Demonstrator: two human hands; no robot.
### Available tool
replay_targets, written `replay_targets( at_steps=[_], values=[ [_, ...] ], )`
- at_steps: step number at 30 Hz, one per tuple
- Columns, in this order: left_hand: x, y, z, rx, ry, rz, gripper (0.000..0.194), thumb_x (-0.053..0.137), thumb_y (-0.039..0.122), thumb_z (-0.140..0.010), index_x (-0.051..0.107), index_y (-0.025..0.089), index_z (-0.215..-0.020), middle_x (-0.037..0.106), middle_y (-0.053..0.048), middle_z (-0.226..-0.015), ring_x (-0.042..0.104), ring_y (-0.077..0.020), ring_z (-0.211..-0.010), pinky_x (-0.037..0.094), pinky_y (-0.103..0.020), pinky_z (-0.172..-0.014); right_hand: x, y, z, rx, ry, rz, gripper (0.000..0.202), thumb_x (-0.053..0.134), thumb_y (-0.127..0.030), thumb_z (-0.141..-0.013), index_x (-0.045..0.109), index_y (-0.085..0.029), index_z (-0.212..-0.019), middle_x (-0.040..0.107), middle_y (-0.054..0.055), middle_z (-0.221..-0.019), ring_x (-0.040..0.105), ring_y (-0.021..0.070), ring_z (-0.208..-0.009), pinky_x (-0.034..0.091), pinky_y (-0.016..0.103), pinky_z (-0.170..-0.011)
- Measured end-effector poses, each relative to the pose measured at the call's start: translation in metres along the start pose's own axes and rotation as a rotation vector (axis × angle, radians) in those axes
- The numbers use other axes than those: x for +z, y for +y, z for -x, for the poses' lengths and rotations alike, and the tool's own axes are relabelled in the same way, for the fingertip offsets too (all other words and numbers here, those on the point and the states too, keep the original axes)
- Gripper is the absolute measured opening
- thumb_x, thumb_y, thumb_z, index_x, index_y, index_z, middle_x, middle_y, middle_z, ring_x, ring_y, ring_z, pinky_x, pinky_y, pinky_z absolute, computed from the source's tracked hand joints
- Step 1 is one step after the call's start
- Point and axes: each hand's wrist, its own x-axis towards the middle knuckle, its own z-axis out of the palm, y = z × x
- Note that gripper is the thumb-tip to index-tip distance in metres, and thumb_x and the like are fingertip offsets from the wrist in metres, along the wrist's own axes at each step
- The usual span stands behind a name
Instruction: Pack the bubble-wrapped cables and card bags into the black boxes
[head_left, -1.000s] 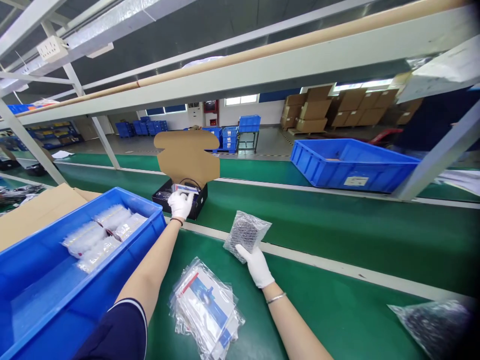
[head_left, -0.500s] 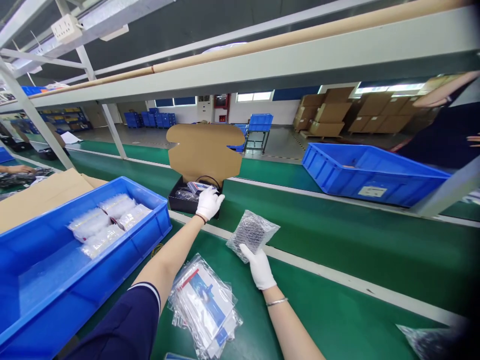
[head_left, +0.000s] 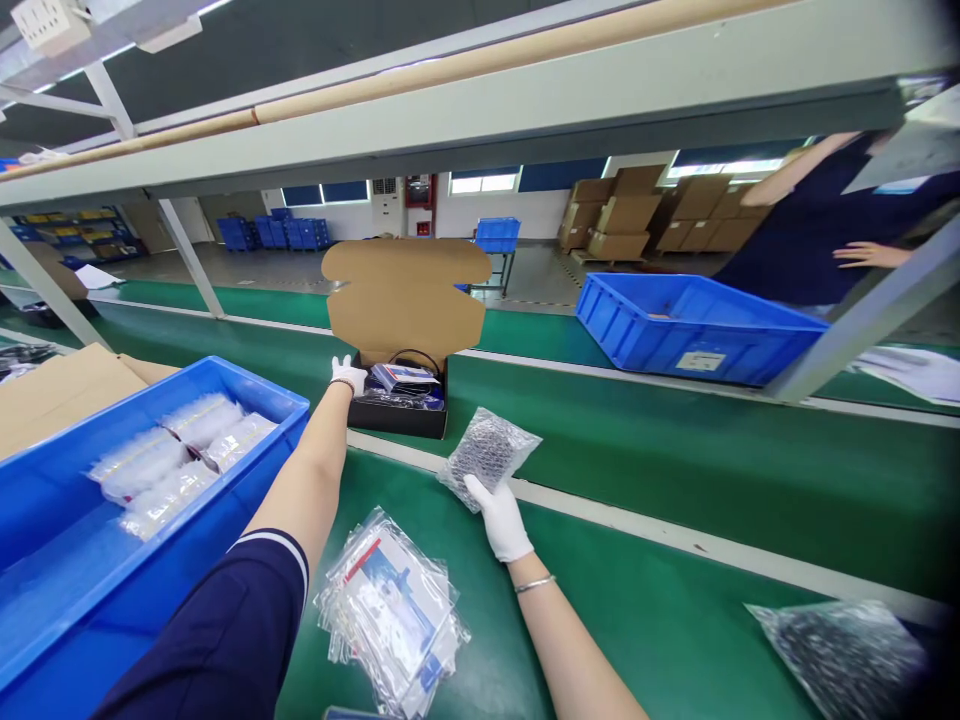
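My left hand (head_left: 348, 376), in a white glove, is at the left side of a black box (head_left: 397, 420) with its cardboard lid (head_left: 409, 300) raised. Its fingers are apart and I see nothing held in them. Inside the box lie a printed packet (head_left: 405, 378), a black cable and clear plastic bags. My right hand (head_left: 501, 520), also gloved, grips the lower edge of a bubble-wrap pouch (head_left: 489, 452) with something dark in it, above the white strip. Between my arms lies a pile of printed leaflets in clear bags (head_left: 397, 610).
A blue bin (head_left: 150, 580) with several clear packets (head_left: 202, 420) stands at left, beside cardboard (head_left: 67, 395). Another blue bin (head_left: 697, 330) sits across the green belt (head_left: 600, 430). A second wrapped pouch (head_left: 840, 650) lies at lower right. A person (head_left: 817, 230) stands behind the far bin.
My left hand has moved from over the box's contents to its left side, uncovering the printed packet. My right hand still holds the bubble-wrap pouch. The view has shifted to the right.
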Motion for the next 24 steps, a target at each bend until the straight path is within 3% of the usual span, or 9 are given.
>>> replay_targets(
  at_steps=[2, 7, 11, 14, 16, 18, 19, 22, 24],
  values=[
    [-0.003, 0.007, 0.0, 0.024, -0.01, -0.019, 0.048, 0.072, 0.027, -0.063, 0.066, 0.021, -0.11, 0.058, -0.014, -0.129, 0.029, -0.0391, -0.136, 0.0, -0.063, -0.111, 0.0, 0.0, 0.0, 0.006, -0.005, 0.0, 0.058, 0.069, -0.053, -0.072, 0.066, -0.012, -0.113, 0.064, 0.013, -0.122, 0.054, 0.0327, -0.12, 0.033, 0.05, -0.109],
    [-0.01, 0.025, 0.013, 0.139, -0.025, 0.059, 0.051, 0.062, 0.037, -0.08, 0.055, 0.014, -0.125, 0.058, -0.016, -0.126, 0.053, -0.028, -0.116, 0.038, -0.047, -0.102, 0.0, -0.005, 0.0, 0.01, 0.005, 0.02, 0.061, 0.07, -0.055, -0.071, 0.066, -0.012, -0.113, 0.064, 0.013, -0.12, 0.053, 0.0334, -0.12, 0.032, 0.051, -0.109],
    [-0.01, 0.036, 0.041, 0.318, -0.09, 0.175, 0.042, 0.041, 0.039, -0.092, 0.053, 0.024, -0.13, 0.056, -0.004, -0.134, 0.054, -0.0183, -0.117, 0.041, -0.028, -0.098, 0.0, 0.001, 0.001, 0.003, 0.026, 0.015, 0.059, 0.066, -0.056, -0.074, 0.064, -0.013, -0.114, 0.062, 0.013, -0.123, 0.054, 0.0308, -0.119, 0.036, 0.047, -0.107],
    [-0.005, 0.045, 0.066, 0.373, -0.096, 0.228, 0.059, 0.045, 0.05, -0.088, 0.039, 0.028, -0.142, 0.056, -0.003, -0.134, 0.057, -0.0196, -0.114, 0.044, -0.026, -0.092, -0.002, 0.007, 0.004, 0.101, 0.052, -0.105, 0.056, 0.062, -0.06, -0.076, 0.063, -0.013, -0.107, 0.069, 0.013, -0.102, 0.065, 0.0281, -0.094, 0.052, 0.041, -0.08],
    [0.004, 0.057, 0.081, 0.336, -0.067, 0.219, 0.086, 0.064, 0.057, -0.074, 0.03, 0.025, -0.146, 0.059, -0.01, -0.129, 0.06, -0.0254, -0.108, 0.047, -0.031, -0.086, -0.002, 0.003, 0.003, 0.17, 0.055, -0.197, 0.049, 0.06, -0.06, -0.076, 0.063, -0.014, -0.092, 0.068, 0.01, -0.078, 0.065, 0.0236, -0.071, 0.052, 0.034, -0.06],
    [0.016, 0.075, 0.092, 0.24, 0.0, 0.178, 0.105, 0.078, 0.049, -0.061, 0.027, 0.017, -0.147, 0.059, -0.019, -0.123, 0.061, -0.0325, -0.104, 0.047, -0.038, -0.085, 0.003, -0.013, -0.004, 0.151, 0.024, -0.209, 0.041, 0.057, -0.055, -0.077, 0.061, -0.014, -0.082, 0.063, 0.007, -0.066, 0.061, 0.02, -0.061, 0.048, 0.03, -0.053],
    [0.022, 0.085, 0.096, 0.182, 0.04, 0.157, 0.105, 0.08, 0.042, -0.061, 0.027, 0.012, -0.146, 0.059, -0.023, -0.12, 0.06, -0.0354, -0.103, 0.046, -0.042, -0.086, 0.007, -0.026, -0.012, 0.109, -0.004, -0.166, 0.039, 0.056, -0.052, -0.078, 0.061, -0.014, -0.086, 0.062, 0.006, -0.065, 0.06, 0.0188, -0.06, 0.048, 0.028, -0.052],
    [0.037, 0.113, 0.1, 0.065, 0.126, 0.137, 0.08, 0.071, 0.025, -0.072, 0.034, 0.005, -0.14, 0.06, -0.025, -0.111, 0.06, -0.0362, -0.101, 0.044, -0.047, -0.085, 0.033, -0.075, -0.052, -0.038, -0.1, 0.228, 0.049, 0.052, -0.041, -0.083, 0.047, -0.015, -0.126, 0.065, 0.003, -0.077, 0.057, 0.0146, -0.055, 0.046, 0.026, -0.049],
    [0.041, 0.125, 0.1, 0.032, 0.157, 0.147, 0.065, 0.065, 0.02, -0.078, 0.04, 0.006, -0.136, 0.061, -0.022, -0.107, 0.061, -0.0339, -0.098, 0.044, -0.045, -0.083, 0.06, -0.104, -0.089, -0.111, -0.146, 0.635, 0.051, 0.047, -0.034, -0.089, 0.036, -0.019, -0.137, 0.067, 0.003, -0.091, 0.054, 0.011, -0.051, 0.046, 0.025, -0.049]
  ],
)
